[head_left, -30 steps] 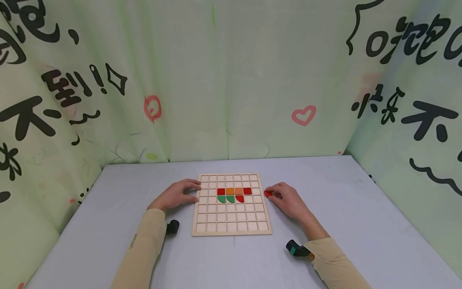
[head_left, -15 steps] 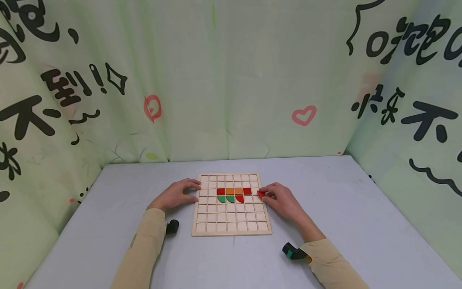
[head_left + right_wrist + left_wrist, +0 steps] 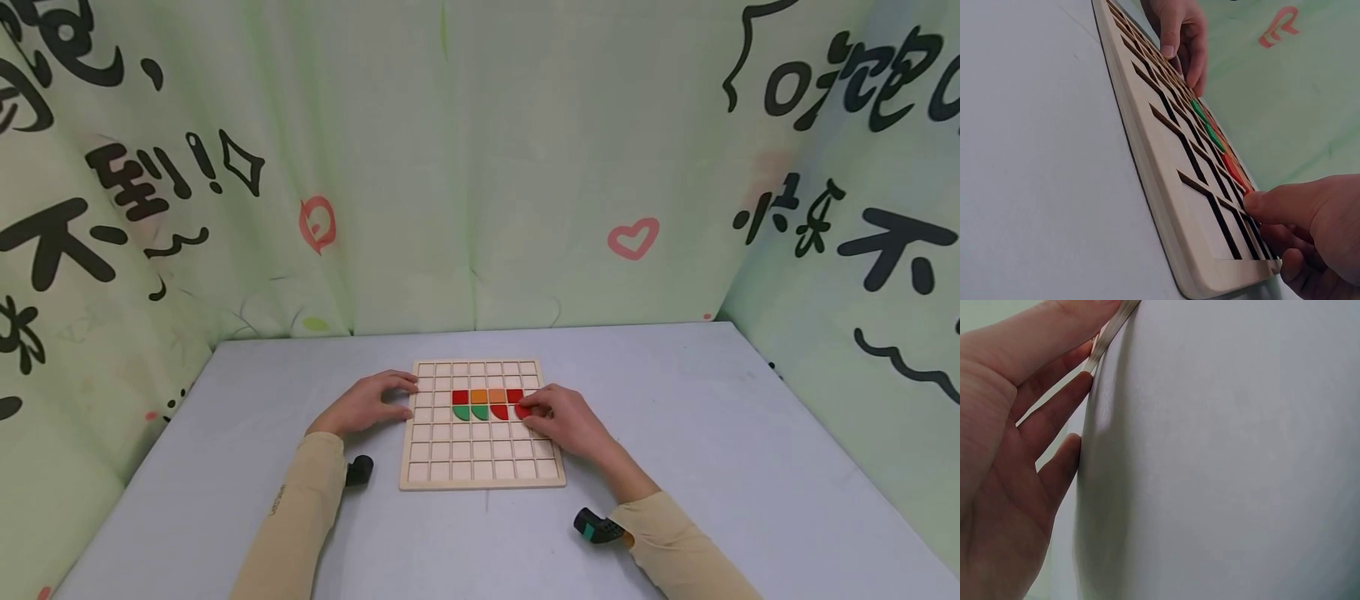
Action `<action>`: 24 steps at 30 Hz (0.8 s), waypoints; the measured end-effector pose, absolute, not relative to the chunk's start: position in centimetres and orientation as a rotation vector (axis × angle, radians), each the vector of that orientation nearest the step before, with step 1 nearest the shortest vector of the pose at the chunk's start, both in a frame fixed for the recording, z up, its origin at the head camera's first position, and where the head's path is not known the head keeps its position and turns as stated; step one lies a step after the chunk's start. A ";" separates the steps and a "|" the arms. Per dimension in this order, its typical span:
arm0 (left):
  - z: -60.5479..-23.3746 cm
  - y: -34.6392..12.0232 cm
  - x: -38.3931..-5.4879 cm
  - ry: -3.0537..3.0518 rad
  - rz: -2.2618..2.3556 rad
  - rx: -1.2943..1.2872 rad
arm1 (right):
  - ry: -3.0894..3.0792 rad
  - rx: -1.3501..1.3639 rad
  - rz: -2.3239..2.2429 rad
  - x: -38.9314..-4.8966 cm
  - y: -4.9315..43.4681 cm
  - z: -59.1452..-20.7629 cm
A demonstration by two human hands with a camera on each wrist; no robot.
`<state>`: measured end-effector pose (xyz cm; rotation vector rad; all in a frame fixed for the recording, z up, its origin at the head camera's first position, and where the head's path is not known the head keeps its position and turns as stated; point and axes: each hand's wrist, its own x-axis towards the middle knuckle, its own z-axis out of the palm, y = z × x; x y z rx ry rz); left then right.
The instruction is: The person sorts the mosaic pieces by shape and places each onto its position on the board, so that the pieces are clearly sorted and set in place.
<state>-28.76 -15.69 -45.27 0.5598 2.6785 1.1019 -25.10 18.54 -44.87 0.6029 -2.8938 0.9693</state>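
A square wooden grid board (image 3: 480, 485) lies on the table. My left hand (image 3: 363, 403) rests against its left edge, thumb and fingers extended; in the left wrist view the fingertips touch the board's rim (image 3: 1110, 339). My right hand (image 3: 573, 421) pinches a red piece (image 3: 521, 412) with a rounded edge over a cell at the right end of the second coloured row. Left of it in that row sit a red quarter-circle piece (image 3: 498, 412) and two green quarter-circle pieces (image 3: 461, 412). The row behind holds red and orange square pieces (image 3: 477, 397). In the right wrist view the thumb mostly hides the pinched piece.
A white-covered table (image 3: 480, 550) surrounds the board. Behind it hangs a pale green curtain (image 3: 480, 167) with black lettering and red hearts. A black wrist device (image 3: 597, 527) is on my right wrist, and another (image 3: 359, 471) is on my left.
My right hand has carried the red piece leftward from beside the board, over its right edge, to the cell next to the red quarter-circle. The left hand has stayed at the board's edge.
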 end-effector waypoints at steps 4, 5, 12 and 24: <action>-45.2 -15.6 -28.7 2.677 1.102 0.564 | -2.890 0.619 0.970 -25.0 18.2 -44.8; -45.1 -15.6 -28.7 2.678 1.099 0.565 | -2.891 0.619 0.968 -25.0 18.1 -44.8; -45.1 -15.6 -28.7 2.691 1.079 0.563 | -2.907 0.615 0.953 -25.0 17.9 -44.7; -45.2 -15.6 -28.7 2.687 1.091 0.550 | -2.918 0.619 0.933 -25.1 17.7 -44.6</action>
